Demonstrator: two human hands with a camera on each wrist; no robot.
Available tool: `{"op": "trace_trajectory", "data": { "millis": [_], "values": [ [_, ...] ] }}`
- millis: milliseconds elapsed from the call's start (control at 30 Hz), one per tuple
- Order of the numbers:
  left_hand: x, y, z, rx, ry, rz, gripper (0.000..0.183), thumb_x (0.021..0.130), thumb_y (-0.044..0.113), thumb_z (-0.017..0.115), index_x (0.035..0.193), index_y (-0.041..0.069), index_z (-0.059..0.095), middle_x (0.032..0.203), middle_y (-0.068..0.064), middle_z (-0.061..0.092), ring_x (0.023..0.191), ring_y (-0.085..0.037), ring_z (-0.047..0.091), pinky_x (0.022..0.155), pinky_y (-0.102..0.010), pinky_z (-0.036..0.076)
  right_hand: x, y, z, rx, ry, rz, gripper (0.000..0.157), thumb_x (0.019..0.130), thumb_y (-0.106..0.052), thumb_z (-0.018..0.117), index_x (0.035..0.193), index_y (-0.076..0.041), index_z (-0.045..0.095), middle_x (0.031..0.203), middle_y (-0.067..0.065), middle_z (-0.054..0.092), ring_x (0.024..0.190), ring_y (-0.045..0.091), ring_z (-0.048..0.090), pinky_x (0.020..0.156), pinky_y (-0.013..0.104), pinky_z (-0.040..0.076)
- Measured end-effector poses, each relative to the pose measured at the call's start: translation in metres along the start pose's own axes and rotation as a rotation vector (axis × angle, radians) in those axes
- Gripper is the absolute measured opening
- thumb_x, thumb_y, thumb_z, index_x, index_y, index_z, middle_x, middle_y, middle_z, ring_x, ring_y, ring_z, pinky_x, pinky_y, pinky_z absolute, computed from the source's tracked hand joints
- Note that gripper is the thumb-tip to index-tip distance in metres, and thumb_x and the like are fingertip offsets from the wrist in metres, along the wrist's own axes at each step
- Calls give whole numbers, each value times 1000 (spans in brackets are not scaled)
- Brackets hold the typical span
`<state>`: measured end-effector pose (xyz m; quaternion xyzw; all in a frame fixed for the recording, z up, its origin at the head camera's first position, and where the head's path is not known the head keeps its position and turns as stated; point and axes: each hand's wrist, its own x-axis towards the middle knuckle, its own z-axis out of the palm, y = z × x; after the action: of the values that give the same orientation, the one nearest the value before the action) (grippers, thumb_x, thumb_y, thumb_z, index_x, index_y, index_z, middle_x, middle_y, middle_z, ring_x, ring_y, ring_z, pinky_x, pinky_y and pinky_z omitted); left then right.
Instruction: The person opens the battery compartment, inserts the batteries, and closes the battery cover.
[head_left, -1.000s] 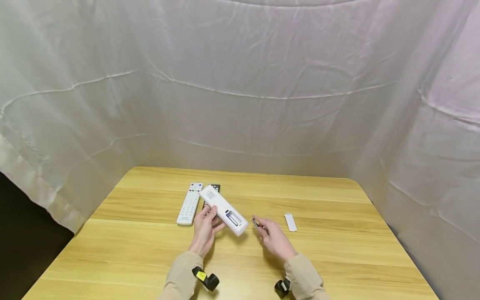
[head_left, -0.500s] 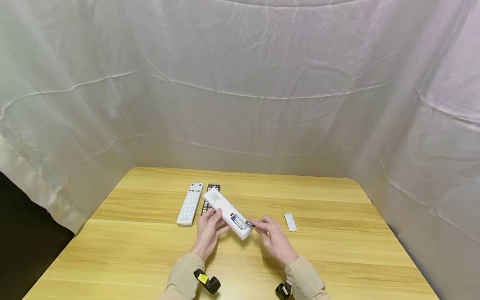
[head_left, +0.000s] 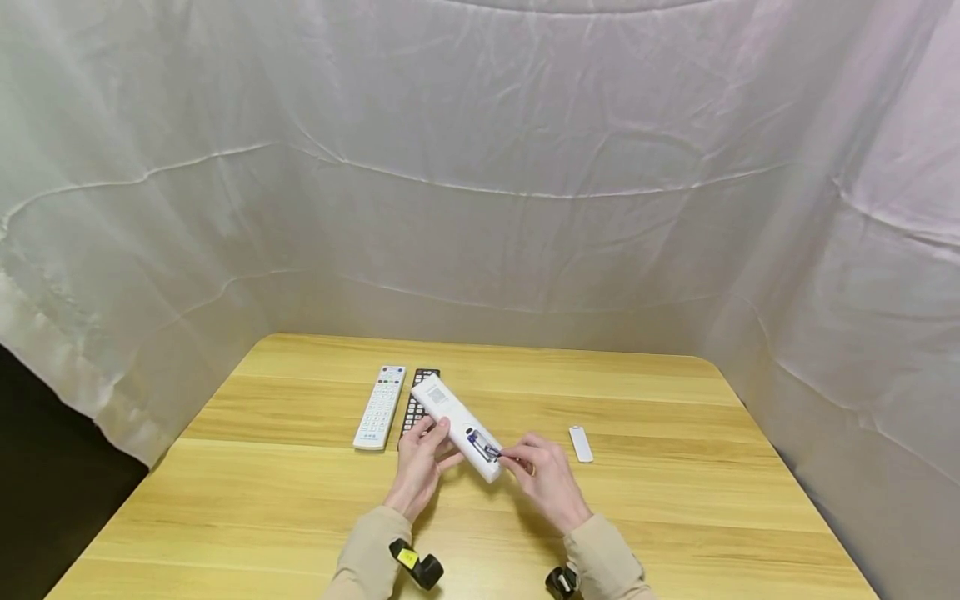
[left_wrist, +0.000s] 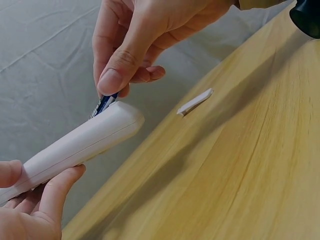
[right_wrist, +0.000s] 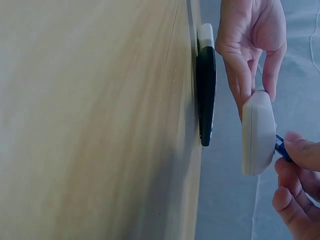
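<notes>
A white remote control (head_left: 455, 414) is held tilted above the table, its back up and its battery bay uncovered. My left hand (head_left: 421, 467) grips it between thumb and fingers. With thumb and fingertips my right hand (head_left: 546, 475) pinches a blue battery (left_wrist: 104, 104), one end at the bay near the remote's lower end. In the right wrist view the battery (right_wrist: 281, 147) sticks out of the remote at an angle. Inside the bay a blue shape lies along the left side; the fingers partly hide the rest.
Left of the hands a white remote (head_left: 380, 407) lies buttons up on the wooden table (head_left: 660, 517). Next to it, a black remote (head_left: 413, 410) is partly covered by the held one. The white battery cover (head_left: 581, 444) lies to the right. Grey curtains (head_left: 525, 242) surround the table.
My right hand has moved left to the remote, bringing the battery from beside it to the bay. The held remote has shifted slightly right and down.
</notes>
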<state>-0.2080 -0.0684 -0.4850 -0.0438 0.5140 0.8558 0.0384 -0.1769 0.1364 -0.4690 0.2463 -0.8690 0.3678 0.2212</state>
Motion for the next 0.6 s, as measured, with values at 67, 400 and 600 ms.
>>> {"op": "trace_trajectory", "data": {
  "millis": [67,400,600],
  "values": [
    [0,0,1,0,2,1,51,104,15,53,146,-8,35,116,-12,69,92,-13,71,87,-36,66,0,0,0,0,-2,1,13,77,0,81,90,-2,78,75,0,66,64,-6,47,50,11,45],
    [1,-2,3,10,-12,3,50,104,13,54,146,-9,36,116,-13,68,92,-14,72,87,-39,65,1,1,3,-73,-12,-83,18,74,5,80,92,-1,79,78,1,65,65,1,51,53,10,47],
    [1,-2,5,13,-15,-1,53,104,13,53,147,-10,33,117,-14,66,91,-13,71,87,-39,65,1,2,4,-107,2,-135,23,72,10,80,92,0,79,79,1,65,66,4,53,55,11,47]
  ]
}}
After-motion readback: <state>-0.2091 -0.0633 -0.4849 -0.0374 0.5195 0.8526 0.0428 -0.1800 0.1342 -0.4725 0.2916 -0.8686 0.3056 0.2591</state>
